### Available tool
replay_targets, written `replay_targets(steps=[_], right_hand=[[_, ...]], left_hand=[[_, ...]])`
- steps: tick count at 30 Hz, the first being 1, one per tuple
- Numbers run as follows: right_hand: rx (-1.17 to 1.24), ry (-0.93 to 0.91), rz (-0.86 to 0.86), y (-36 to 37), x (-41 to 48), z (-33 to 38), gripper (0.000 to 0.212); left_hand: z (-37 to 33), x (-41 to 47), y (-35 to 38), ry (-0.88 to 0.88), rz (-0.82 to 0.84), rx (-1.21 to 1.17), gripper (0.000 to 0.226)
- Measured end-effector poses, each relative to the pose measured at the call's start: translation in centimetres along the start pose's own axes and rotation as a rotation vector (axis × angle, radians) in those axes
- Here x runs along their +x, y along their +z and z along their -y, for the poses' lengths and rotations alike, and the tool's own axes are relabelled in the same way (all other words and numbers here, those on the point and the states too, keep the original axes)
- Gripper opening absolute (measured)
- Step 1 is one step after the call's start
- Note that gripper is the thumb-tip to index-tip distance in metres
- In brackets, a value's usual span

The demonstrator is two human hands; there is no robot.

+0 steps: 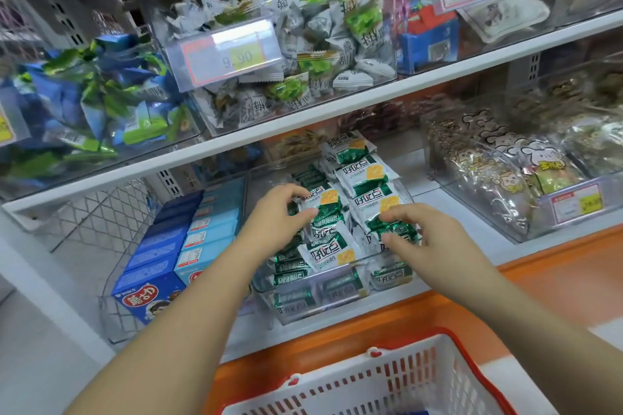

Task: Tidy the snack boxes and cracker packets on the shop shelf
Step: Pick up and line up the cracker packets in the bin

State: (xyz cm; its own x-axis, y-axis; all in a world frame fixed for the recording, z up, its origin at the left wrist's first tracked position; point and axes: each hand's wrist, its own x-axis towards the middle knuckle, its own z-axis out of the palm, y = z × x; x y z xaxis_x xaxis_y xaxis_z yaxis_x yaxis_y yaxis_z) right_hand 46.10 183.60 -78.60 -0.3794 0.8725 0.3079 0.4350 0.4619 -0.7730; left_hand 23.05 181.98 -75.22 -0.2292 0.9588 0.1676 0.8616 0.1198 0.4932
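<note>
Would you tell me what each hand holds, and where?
Left hand pinches a cracker packet at its left edge; right hand grips another packet at its lower end.

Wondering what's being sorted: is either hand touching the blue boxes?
No, the left hand and right hand are both on the cracker packets; the blue boxes sit to their left.
</note>
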Motion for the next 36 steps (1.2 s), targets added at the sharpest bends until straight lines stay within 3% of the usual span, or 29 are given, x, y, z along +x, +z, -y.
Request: replay_targets(steps=[3, 6, 11, 13, 16, 23, 29, 36], right_hand=[[-0.096, -0.120, -0.054, 0.3, -0.3, 0.4, 0.024], [-0.163, -0.213, 0.018, 1.1, -0.8, 1.0, 0.027], [-0.285, -0.286, 0.188, 3.0, -1.6, 1.5, 0.037], [-0.330, -0.280, 0.224, 3.5, -1.8, 1.5, 0.040], [-0.401, -0.268, 0.282, 3.9, -2.0, 1.2, 0.045], [-0.394, -0.274, 0.300, 4.0, -1.8, 0.8, 0.046], [-0.375, -0.269, 0.311, 3.8, -1.9, 0.7, 0.046], [-0.393, -0.284, 0.335, 3.7, -1.9, 0.5, 0.042]], left_hand=[[1.0, -2.2, -1.9, 0.051, -0.030, 0.022, 0.012], [1.7, -4.7, -2.9, 0.097, 0.125, 0.137, 0.002], [1.2, -5.9, -2.5, 0.156, 0.437, 0.233, 0.028], [0.9, -5.4, -1.8, 0.170, 0.547, 0.313, 0.017], [0.6, -4.6, -0.7, 0.151, 0.643, 0.392, 0.033], [0.0, -3.4, 0.2, 0.052, 0.807, 0.385, 0.027], [0.0, -3.4, 0.2, 0.047, 0.786, 0.396, 0.020], [0.0, -3.4, -0.8, 0.070, 0.770, 0.460, 0.031]])
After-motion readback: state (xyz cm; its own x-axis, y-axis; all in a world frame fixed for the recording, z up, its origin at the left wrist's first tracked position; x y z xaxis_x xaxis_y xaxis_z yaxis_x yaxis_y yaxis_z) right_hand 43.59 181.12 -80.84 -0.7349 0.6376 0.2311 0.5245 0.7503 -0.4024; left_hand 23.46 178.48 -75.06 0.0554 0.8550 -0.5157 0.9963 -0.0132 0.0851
